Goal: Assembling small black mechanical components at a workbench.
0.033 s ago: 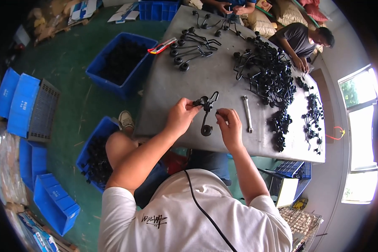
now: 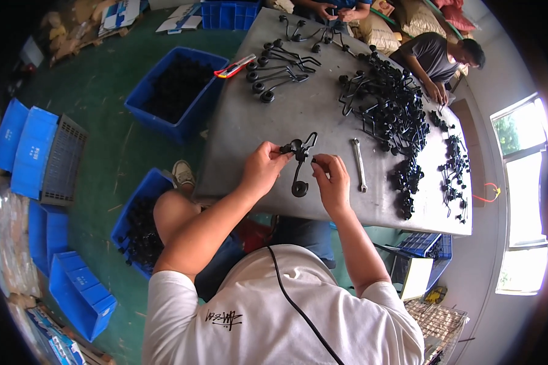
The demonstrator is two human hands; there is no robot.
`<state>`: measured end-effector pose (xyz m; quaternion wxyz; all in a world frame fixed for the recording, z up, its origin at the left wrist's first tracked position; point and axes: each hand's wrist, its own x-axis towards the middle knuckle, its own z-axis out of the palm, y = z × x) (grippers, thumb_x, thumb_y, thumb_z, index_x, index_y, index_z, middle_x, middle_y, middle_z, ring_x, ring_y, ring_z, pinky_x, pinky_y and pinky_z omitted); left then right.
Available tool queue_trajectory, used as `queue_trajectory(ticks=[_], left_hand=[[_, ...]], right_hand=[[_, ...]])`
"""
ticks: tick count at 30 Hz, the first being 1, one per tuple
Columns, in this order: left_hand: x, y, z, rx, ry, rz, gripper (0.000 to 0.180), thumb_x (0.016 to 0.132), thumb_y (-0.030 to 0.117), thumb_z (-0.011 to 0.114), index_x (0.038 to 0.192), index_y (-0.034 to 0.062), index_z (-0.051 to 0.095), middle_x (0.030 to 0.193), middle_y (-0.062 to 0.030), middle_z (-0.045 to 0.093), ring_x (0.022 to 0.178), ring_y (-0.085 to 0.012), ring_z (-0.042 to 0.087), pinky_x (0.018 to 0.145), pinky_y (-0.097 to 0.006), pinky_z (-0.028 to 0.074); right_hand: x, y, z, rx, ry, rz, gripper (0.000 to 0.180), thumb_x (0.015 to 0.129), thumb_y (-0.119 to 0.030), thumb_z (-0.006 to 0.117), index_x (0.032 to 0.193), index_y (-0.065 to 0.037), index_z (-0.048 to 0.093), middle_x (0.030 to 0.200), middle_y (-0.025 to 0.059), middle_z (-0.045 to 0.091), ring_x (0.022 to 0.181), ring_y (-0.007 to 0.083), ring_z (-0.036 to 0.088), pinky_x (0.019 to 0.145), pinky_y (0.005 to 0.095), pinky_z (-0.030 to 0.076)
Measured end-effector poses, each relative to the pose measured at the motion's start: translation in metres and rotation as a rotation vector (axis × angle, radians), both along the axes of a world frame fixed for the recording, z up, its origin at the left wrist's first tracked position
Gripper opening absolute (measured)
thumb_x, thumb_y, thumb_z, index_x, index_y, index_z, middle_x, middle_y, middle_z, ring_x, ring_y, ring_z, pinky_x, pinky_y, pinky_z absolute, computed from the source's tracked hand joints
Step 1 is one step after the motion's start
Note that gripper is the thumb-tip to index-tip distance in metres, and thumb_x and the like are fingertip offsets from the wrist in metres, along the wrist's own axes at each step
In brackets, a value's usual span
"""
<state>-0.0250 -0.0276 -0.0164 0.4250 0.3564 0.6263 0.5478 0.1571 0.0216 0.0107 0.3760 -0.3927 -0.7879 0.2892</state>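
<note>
My left hand (image 2: pixel 266 167) pinches a black bent-wire part with round rubber-like ends (image 2: pixel 298 170), held over the near edge of the grey table (image 2: pixel 237 152). The wire loop points away from me and one round end hangs toward me. On the other side of it, my right hand (image 2: pixel 333 185) is closed, thumb against fingers, on a small black piece (image 2: pixel 314 162) too small to name. A small gap separates that piece from the wire part. To the right of my right hand lies a silver wrench (image 2: pixel 360 165).
A heap of black wire parts (image 2: pixel 396 109) covers the table's right side; several more (image 2: pixel 277 70) lie at the far left. A red utility knife (image 2: pixel 235 66) rests on the left edge. Blue bins (image 2: pixel 175 128) of black pieces stand left. Two people (image 2: pixel 429 61) work at the far side.
</note>
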Motion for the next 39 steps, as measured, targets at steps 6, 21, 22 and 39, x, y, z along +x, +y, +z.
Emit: queue_trajectory(ticks=[6, 21, 22, 39], left_hand=[[0.003, 0.002, -0.001, 0.018, -0.035, 0.004, 0.029, 0.090, 0.023, 0.076, 0.100, 0.0000, 0.062, 0.077, -0.0013, 0.066, 0.057, -0.0048, 0.053, 0.051, -0.022, 0.044], [0.004, 0.004, -0.015, 0.073, 0.057, 0.000, 0.025, 0.090, 0.018, 0.076, 0.100, -0.0002, 0.062, 0.079, -0.0025, 0.068, 0.060, -0.0045, 0.055, 0.050, -0.022, 0.045], [0.003, 0.004, -0.017, 0.083, 0.069, -0.005, 0.026, 0.090, 0.018, 0.076, 0.100, -0.0002, 0.062, 0.079, -0.0024, 0.068, 0.060, -0.0045, 0.055, 0.050, -0.022, 0.045], [0.001, 0.004, -0.019, 0.071, 0.015, -0.016, 0.029, 0.089, 0.021, 0.077, 0.102, 0.0004, 0.061, 0.082, -0.0026, 0.067, 0.062, -0.0050, 0.055, 0.052, -0.023, 0.046]], right_hand=[[-0.010, 0.005, 0.003, 0.042, -0.007, 0.029, 0.019, 0.089, -0.001, 0.069, 0.107, -0.002, 0.063, 0.096, 0.0106, 0.064, 0.081, 0.0214, 0.068, 0.070, 0.0332, 0.054], [-0.009, 0.010, 0.009, 0.153, -0.385, 0.003, 0.018, 0.098, -0.020, 0.062, 0.095, -0.002, 0.059, 0.086, 0.0168, 0.064, 0.078, 0.0369, 0.064, 0.067, 0.0432, 0.050], [-0.008, 0.012, 0.008, 0.155, -0.383, -0.001, 0.018, 0.098, -0.020, 0.062, 0.095, -0.002, 0.059, 0.086, 0.0168, 0.064, 0.078, 0.0369, 0.064, 0.067, 0.0432, 0.050], [-0.010, 0.013, 0.005, 0.094, -0.357, 0.025, 0.018, 0.098, -0.019, 0.058, 0.091, -0.002, 0.057, 0.085, 0.0176, 0.060, 0.078, 0.0398, 0.060, 0.070, 0.0479, 0.046]])
